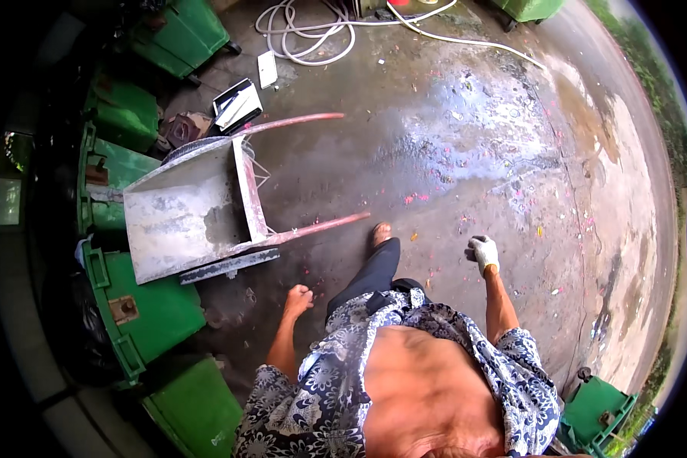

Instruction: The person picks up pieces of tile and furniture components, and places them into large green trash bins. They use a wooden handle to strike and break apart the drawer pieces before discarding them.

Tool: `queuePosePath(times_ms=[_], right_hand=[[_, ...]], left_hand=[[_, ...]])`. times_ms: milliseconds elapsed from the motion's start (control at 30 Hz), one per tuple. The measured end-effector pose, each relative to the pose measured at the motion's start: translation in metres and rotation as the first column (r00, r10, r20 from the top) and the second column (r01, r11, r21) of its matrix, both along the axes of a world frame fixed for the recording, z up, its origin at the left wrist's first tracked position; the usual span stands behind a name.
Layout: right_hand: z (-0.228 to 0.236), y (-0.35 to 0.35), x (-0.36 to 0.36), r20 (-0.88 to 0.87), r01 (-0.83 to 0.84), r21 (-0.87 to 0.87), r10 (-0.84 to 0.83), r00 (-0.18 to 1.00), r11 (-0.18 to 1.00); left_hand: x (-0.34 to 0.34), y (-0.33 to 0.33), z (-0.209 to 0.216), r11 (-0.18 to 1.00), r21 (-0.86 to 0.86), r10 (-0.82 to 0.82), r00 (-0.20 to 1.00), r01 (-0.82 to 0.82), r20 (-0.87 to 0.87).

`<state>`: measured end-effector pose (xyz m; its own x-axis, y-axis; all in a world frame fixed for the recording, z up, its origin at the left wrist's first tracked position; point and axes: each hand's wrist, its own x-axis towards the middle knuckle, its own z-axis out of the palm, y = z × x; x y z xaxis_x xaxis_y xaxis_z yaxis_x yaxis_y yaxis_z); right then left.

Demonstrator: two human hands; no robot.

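Grey steel wheelbarrow with red handles sits empty, ungrabbed at ten o'clock; bare left hand fisted, white-gloved right hand curled, nothing held

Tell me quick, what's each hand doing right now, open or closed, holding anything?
Left hand: bare, curled into a loose fist, holding nothing visible, near the wheelbarrow handle.
Right hand: in a white glove, curled closed, nothing visible in it.

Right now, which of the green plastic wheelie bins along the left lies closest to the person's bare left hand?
The green plastic wheelie bin with the rusty square plate, just below the grey metal wheelbarrow. It lies nearest the bare left hand; the other bins sit farther up or below.
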<state>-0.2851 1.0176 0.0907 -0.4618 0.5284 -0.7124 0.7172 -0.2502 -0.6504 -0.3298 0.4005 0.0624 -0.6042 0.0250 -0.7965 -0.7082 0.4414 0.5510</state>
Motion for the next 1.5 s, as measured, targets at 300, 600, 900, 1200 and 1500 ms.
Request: queuePosePath(times_ms=[300, 600, 900, 1200, 1500], right_hand=[[-0.061, 0.027, -0.021, 0.316, -0.035, -0.300, 0.134, 0.939, 0.953], [-0.115, 0.164, -0.161, 0.378, -0.971, 0.203, 0.905, 0.196, 0.125], [-0.011, 0.172, -0.535, 0.135, -0.236, -0.137, 0.254, 0.958, 0.962], [-0.048, 0.190, -0.757, 0.399, -0.709, -0.210, 0.721, 0.566, 0.673], [-0.105, 0.228, -1.104, 0.302, -0.866, -0.135, 0.853, 0.426, 0.481]], left_hand=[[-0.046, 0.036, -0.043, 0.943, -0.110, 0.331, 0.917, -0.313, 0.223], [-0.208, 0.173, -0.099, 0.992, -0.032, 0.126, 0.980, -0.123, 0.151], [-0.471, 0.200, -0.061, 0.854, 0.260, 0.484, 0.871, -0.451, -0.080], [-0.508, 0.175, -0.074, 0.612, -0.060, 0.775, 0.612, -0.789, -0.159], [-0.547, 0.377, -0.060, 0.466, 0.000, 0.851, 0.449, -0.885, 0.273]])
